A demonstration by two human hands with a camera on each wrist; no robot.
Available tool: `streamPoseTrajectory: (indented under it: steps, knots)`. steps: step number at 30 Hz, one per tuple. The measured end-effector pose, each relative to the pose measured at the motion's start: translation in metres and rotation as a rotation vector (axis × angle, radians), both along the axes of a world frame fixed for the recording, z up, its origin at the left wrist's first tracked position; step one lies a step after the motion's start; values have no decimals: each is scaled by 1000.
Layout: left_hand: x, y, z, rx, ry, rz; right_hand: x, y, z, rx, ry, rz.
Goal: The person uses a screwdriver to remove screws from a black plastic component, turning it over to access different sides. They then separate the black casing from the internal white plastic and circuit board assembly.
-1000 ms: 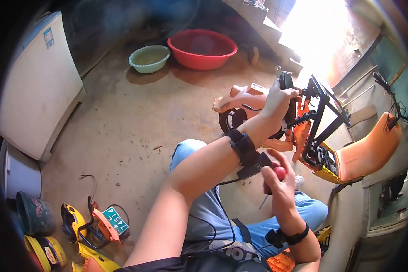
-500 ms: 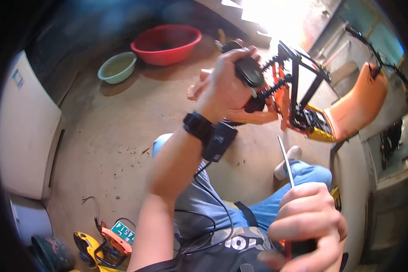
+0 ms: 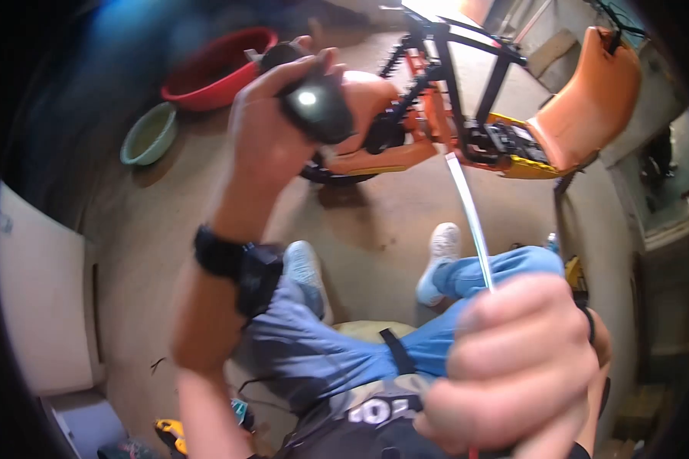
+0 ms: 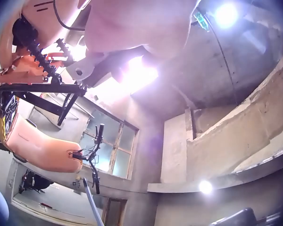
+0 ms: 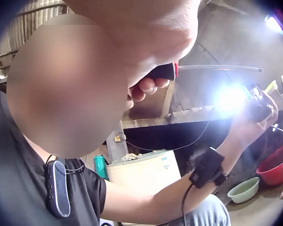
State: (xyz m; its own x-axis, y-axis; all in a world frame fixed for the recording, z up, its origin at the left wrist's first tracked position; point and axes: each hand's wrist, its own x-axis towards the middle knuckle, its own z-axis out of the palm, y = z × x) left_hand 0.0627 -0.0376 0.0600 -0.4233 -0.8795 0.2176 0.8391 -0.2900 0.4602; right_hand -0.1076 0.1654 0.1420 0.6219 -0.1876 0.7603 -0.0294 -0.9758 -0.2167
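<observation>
My left hand is raised and grips a black rounded part; a bright spot shines on its rounded end. A metal tab with a hole sticks out beside that hand in the left wrist view. Low at the right, my right hand is wrapped around a screwdriver, its long pale shaft pointing up and away. In the right wrist view the black handle with a red band shows under the curled fingers. Beyond both hands stands a partly stripped orange scooter with a black frame and coil springs.
A red basin and a pale green basin sit on the floor at the back left. A white cabinet stands on the left. Yellow parts lie near the bottom left. My legs stretch out in front.
The left hand has moved left with the black part, which has turned its rounded end towards me. The right hand has come away from beside the left wrist with the screwdriver. The view has swung right.
</observation>
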Motion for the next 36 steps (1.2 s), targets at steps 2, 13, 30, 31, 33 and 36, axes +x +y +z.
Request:
streamPoseTrajectory:
  steps: [2, 13, 30, 31, 33, 36]
  knots:
    - [1, 3, 1, -53, -46, -67, -27, -15, -10, 146, -127, -106]
    - [-28, 9, -10, 46, -349, 0, -125, -123, -89, 1482, -949, -498]
    - [-4, -8, -44, 52, -423, 39, -114, -171, -318, 1361, 341, -876]
    - [-4, -8, -43, 57, -422, 39, -116, -174, -330, 1292, 374, -935]
    - [-4, -7, -41, -47, -405, 91, -124, -181, -347, 1264, 415, -988]
    - [15, -17, -42, 33, -295, -271, -131, -185, -360, 1277, 466, -1079]
